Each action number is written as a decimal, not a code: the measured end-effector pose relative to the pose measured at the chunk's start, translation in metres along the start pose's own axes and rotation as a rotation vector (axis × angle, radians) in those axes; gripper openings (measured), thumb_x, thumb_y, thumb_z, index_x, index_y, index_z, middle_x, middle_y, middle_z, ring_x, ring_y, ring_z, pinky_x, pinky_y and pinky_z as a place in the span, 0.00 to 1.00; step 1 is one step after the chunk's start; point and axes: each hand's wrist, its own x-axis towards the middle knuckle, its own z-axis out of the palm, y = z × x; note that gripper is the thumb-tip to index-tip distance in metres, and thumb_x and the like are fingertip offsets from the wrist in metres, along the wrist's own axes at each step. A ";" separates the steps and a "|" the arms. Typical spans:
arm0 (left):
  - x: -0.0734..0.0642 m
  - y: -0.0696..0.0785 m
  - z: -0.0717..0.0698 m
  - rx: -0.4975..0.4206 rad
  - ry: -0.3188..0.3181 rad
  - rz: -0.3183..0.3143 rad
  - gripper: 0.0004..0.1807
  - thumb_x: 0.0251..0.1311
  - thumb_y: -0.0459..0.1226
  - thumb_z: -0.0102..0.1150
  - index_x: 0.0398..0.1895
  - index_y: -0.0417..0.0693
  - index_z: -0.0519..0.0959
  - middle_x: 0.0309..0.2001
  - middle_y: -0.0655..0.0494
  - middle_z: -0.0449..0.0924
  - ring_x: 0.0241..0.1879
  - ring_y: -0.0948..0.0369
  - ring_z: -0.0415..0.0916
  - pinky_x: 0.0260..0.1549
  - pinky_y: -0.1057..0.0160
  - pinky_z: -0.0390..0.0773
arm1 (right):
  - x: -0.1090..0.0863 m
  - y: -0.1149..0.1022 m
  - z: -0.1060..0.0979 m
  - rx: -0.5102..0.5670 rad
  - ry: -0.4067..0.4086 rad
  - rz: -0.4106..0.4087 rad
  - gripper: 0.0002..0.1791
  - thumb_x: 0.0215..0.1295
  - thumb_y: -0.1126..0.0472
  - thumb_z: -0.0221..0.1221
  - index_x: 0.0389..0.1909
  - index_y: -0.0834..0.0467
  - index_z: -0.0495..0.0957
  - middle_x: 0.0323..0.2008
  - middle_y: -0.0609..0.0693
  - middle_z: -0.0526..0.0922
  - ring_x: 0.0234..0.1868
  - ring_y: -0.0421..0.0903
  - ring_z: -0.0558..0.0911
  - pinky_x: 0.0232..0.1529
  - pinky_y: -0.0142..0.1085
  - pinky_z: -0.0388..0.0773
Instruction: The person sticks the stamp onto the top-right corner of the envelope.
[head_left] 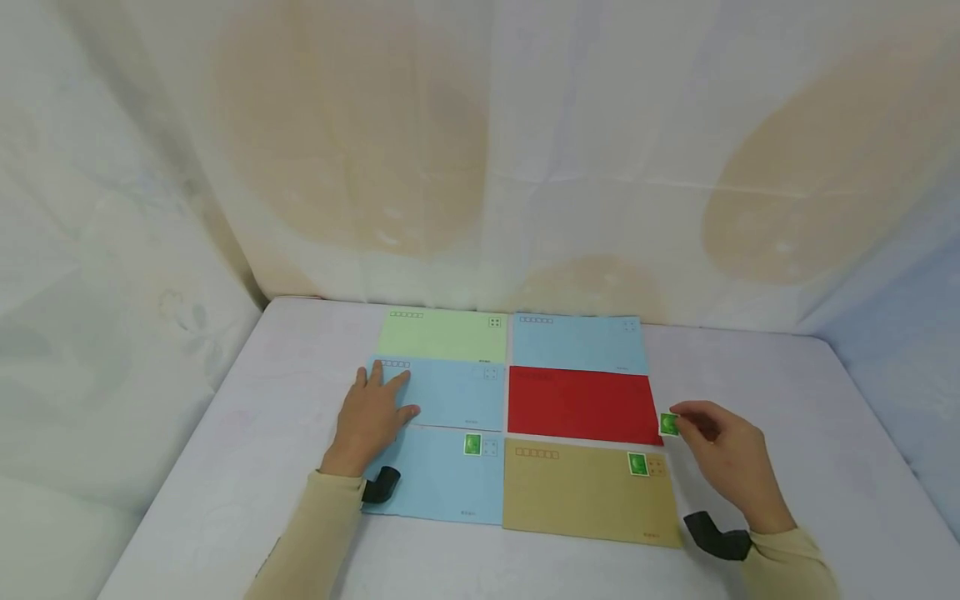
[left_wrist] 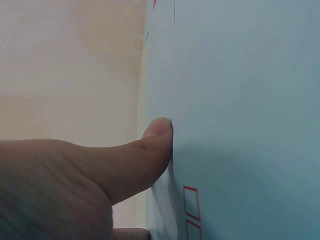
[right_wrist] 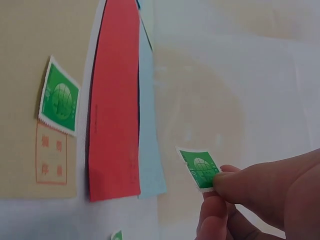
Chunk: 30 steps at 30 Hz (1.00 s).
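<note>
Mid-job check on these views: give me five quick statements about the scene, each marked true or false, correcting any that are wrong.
1. The right hand pinches a small green-and-white paper stamp. True.
2. The left hand also pinches a stamp. False: its fingers are spread, some resting on the light-blue rectangular paper envelope in the middle row.
3. The tan rectangular paper envelope bears a green stamp left of its printed square. True.
4. The red rectangular paper envelope has a stamp on its middle. False: the middle of the red envelope is bare.
5. The pale-green rectangular paper envelope lies nearest the person. False: the pale-green envelope is in the farthest row.
</note>
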 end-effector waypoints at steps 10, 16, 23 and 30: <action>0.000 0.000 0.000 0.010 -0.007 0.000 0.33 0.63 0.48 0.67 0.68 0.41 0.74 0.70 0.22 0.57 0.69 0.25 0.54 0.66 0.34 0.62 | 0.008 -0.017 0.010 0.070 0.008 -0.029 0.11 0.70 0.65 0.61 0.49 0.64 0.82 0.39 0.58 0.85 0.37 0.51 0.80 0.28 0.28 0.76; 0.000 0.000 0.000 0.008 -0.011 -0.006 0.34 0.63 0.48 0.67 0.68 0.41 0.74 0.70 0.23 0.57 0.69 0.25 0.53 0.66 0.34 0.61 | 0.012 -0.026 0.018 0.100 0.042 -0.075 0.11 0.68 0.67 0.62 0.48 0.65 0.82 0.38 0.58 0.85 0.36 0.51 0.80 0.31 0.25 0.76; 0.000 -0.001 0.001 0.001 -0.015 -0.013 0.34 0.63 0.48 0.67 0.68 0.41 0.74 0.70 0.23 0.57 0.70 0.25 0.52 0.66 0.34 0.61 | 0.018 -0.036 0.029 0.127 0.060 -0.119 0.09 0.67 0.68 0.62 0.46 0.64 0.83 0.37 0.56 0.86 0.34 0.49 0.81 0.33 0.25 0.77; 0.000 0.000 0.000 0.002 -0.019 -0.011 0.34 0.63 0.47 0.67 0.68 0.41 0.73 0.70 0.22 0.57 0.69 0.25 0.52 0.66 0.34 0.61 | 0.027 -0.052 0.037 0.168 0.047 -0.109 0.09 0.69 0.67 0.61 0.47 0.64 0.83 0.38 0.56 0.86 0.35 0.49 0.80 0.35 0.30 0.77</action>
